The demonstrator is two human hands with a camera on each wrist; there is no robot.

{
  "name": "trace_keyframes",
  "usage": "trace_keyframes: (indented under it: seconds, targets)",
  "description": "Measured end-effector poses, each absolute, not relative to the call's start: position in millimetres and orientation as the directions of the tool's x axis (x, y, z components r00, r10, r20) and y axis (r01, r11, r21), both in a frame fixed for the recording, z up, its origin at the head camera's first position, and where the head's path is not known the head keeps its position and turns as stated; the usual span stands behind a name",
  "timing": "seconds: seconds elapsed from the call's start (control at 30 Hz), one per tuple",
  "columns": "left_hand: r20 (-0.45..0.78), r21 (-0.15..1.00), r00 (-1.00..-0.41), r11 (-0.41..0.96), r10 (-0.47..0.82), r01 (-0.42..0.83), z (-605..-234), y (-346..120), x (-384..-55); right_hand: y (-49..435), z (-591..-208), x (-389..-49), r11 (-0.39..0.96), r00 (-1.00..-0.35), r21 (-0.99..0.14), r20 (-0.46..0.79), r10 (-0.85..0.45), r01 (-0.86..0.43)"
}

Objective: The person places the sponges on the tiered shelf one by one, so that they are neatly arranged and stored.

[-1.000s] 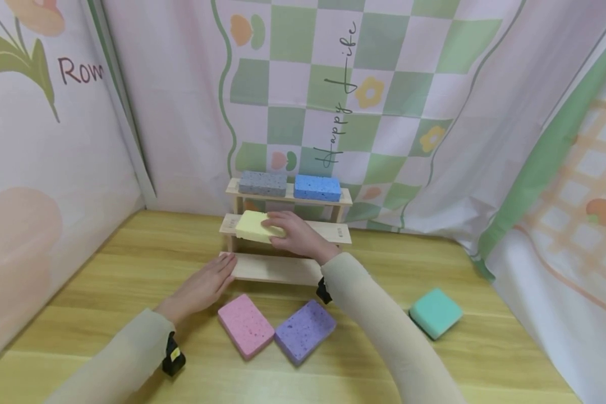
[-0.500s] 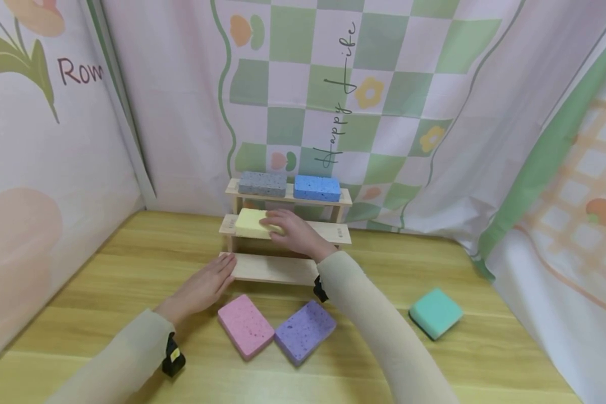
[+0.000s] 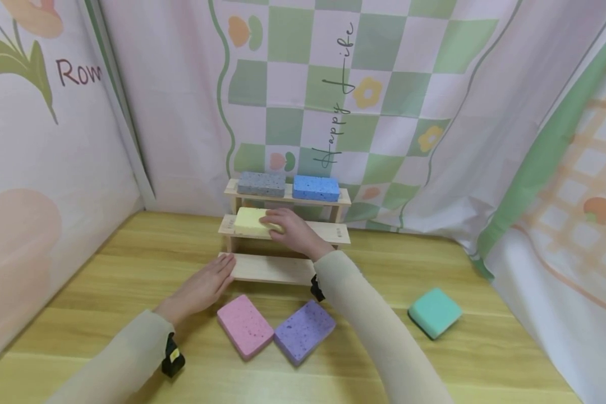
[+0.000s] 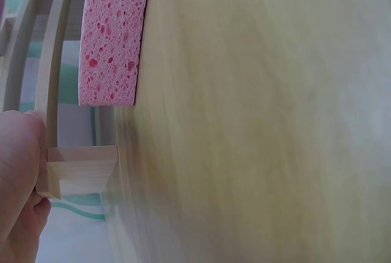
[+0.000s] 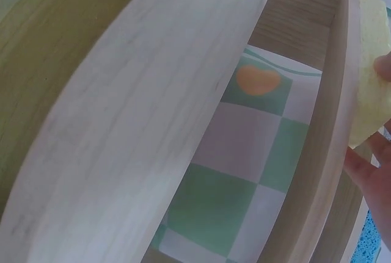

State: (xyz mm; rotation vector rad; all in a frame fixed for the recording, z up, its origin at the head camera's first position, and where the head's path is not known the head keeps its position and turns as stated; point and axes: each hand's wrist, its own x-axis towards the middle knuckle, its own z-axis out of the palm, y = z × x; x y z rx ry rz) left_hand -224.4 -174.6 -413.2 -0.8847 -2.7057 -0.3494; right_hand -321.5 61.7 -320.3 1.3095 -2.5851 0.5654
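Note:
On the middle tier of a wooden three-step rack (image 3: 272,269), my right hand (image 3: 298,233) grips the right end of a pale yellow sponge (image 3: 249,220). In the right wrist view, this sponge (image 5: 371,68) lies along the tier with fingers and thumb at its end. My left hand (image 3: 207,283) rests on the left end of the bottom tier, fingers extended; in the left wrist view, the hand (image 4: 18,171) touches the board's end. A grey sponge (image 3: 261,184) and a blue sponge (image 3: 316,188) sit side by side on the top tier.
A pink sponge (image 3: 245,326) and a purple sponge (image 3: 305,332) lie on the wood-grain table (image 3: 363,370) in front of the rack, corners close together. Farther right lies a teal sponge (image 3: 435,313). A checked curtain (image 3: 328,84) hangs behind the rack.
My right hand and the yellow sponge have shifted slightly back and left on the middle tier. The left hand and the other sponges keep their places.

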Motion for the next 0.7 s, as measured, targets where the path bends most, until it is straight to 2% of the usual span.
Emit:
trace_keyframes:
  seconds: [0.2,0.7]
  targets:
    - [0.328,0.141,-0.775,0.783,0.540,0.606,-413.0,-175.2,-223.8,60.4,-320.9,-322.9,0.529,-0.586,-0.251,0.339,-0.736,-0.810]
    - [0.343,0.132,-0.764,0.777,0.546,0.615,-414.5,-176.4,-224.5,60.0,-322.7,-321.1,0.555,-0.617,-0.270,0.316,-0.721,-0.787]
